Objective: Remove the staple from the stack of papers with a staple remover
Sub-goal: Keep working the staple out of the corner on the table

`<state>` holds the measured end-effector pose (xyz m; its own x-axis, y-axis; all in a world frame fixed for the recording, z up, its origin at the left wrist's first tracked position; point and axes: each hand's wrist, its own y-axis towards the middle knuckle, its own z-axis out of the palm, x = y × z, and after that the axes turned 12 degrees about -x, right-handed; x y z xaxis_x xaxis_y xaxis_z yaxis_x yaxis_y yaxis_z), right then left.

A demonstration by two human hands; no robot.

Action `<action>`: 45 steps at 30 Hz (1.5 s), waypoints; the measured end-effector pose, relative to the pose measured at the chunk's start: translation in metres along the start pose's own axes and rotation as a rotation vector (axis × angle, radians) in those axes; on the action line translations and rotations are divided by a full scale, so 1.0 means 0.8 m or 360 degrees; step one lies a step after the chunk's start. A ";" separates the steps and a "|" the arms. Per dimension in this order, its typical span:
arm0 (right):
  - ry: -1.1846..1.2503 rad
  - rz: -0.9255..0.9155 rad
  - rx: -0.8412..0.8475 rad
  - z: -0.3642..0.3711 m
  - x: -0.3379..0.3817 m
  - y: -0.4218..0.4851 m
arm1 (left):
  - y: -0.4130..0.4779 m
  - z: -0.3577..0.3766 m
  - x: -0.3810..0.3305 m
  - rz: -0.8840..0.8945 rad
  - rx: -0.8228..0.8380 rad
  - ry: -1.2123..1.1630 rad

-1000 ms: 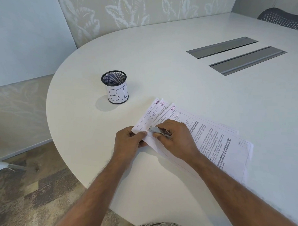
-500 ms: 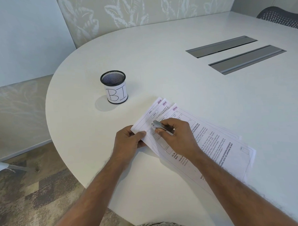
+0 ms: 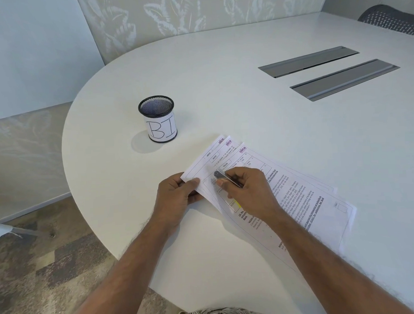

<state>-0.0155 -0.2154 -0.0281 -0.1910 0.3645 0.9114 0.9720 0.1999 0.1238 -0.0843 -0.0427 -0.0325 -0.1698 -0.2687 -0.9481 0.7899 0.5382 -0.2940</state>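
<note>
- We are sitting at a large white table (image 3: 246, 96), which is carrying everything in play; two grey cable slots (image 3: 327, 70) are lying well apart from the work, across the top.
- We are keeping the stack of papers (image 3: 294, 200) flat on the table near our edge, its sheets fanning slightly at the far corner so that three printed headers are showing.
- A black mesh cup (image 3: 157, 118) marked "BI" is standing upright beyond the papers, to the left, not touching them.
- Our left hand (image 3: 177, 195) is pinching the near-left corner of the stack, thumb on top and fingers curling under, lifting that corner a little off the table.
- Our right hand (image 3: 247, 193) is closing around the staple remover (image 3: 222, 176), a slim metal tool held between thumb and forefinger, its rounded tip pointing at the corner our left hand is steadying.
- The tip is lying on the top sheet just beside our left thumb; the staple itself is too small for us to make out, so we cannot tell whether it is in or out.
- We are judging this to be the prying step: tool at the corner, paper braced, the sheets not yet separated.
- The next move is likely calling for the tip to slide under the staple's crown while the left hand is holding firm, then a gentle lever upward so the paper is not tearing.
</note>
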 end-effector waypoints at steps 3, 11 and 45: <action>-0.0008 -0.0002 -0.0018 0.003 -0.001 0.000 | 0.001 0.000 0.001 0.0032 -0.0037 0.0022; -0.0035 0.0005 0.0034 0.002 0.001 -0.002 | 0.001 0.001 0.002 0.0036 -0.0070 0.0048; -0.0299 -0.0429 0.0234 0.007 0.008 0.006 | 0.000 -0.001 0.002 0.0030 -0.0087 -0.0016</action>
<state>-0.0129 -0.2072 -0.0236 -0.4733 0.4390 0.7637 0.8556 0.4354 0.2800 -0.0853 -0.0426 -0.0339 -0.1493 -0.2657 -0.9524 0.7594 0.5861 -0.2825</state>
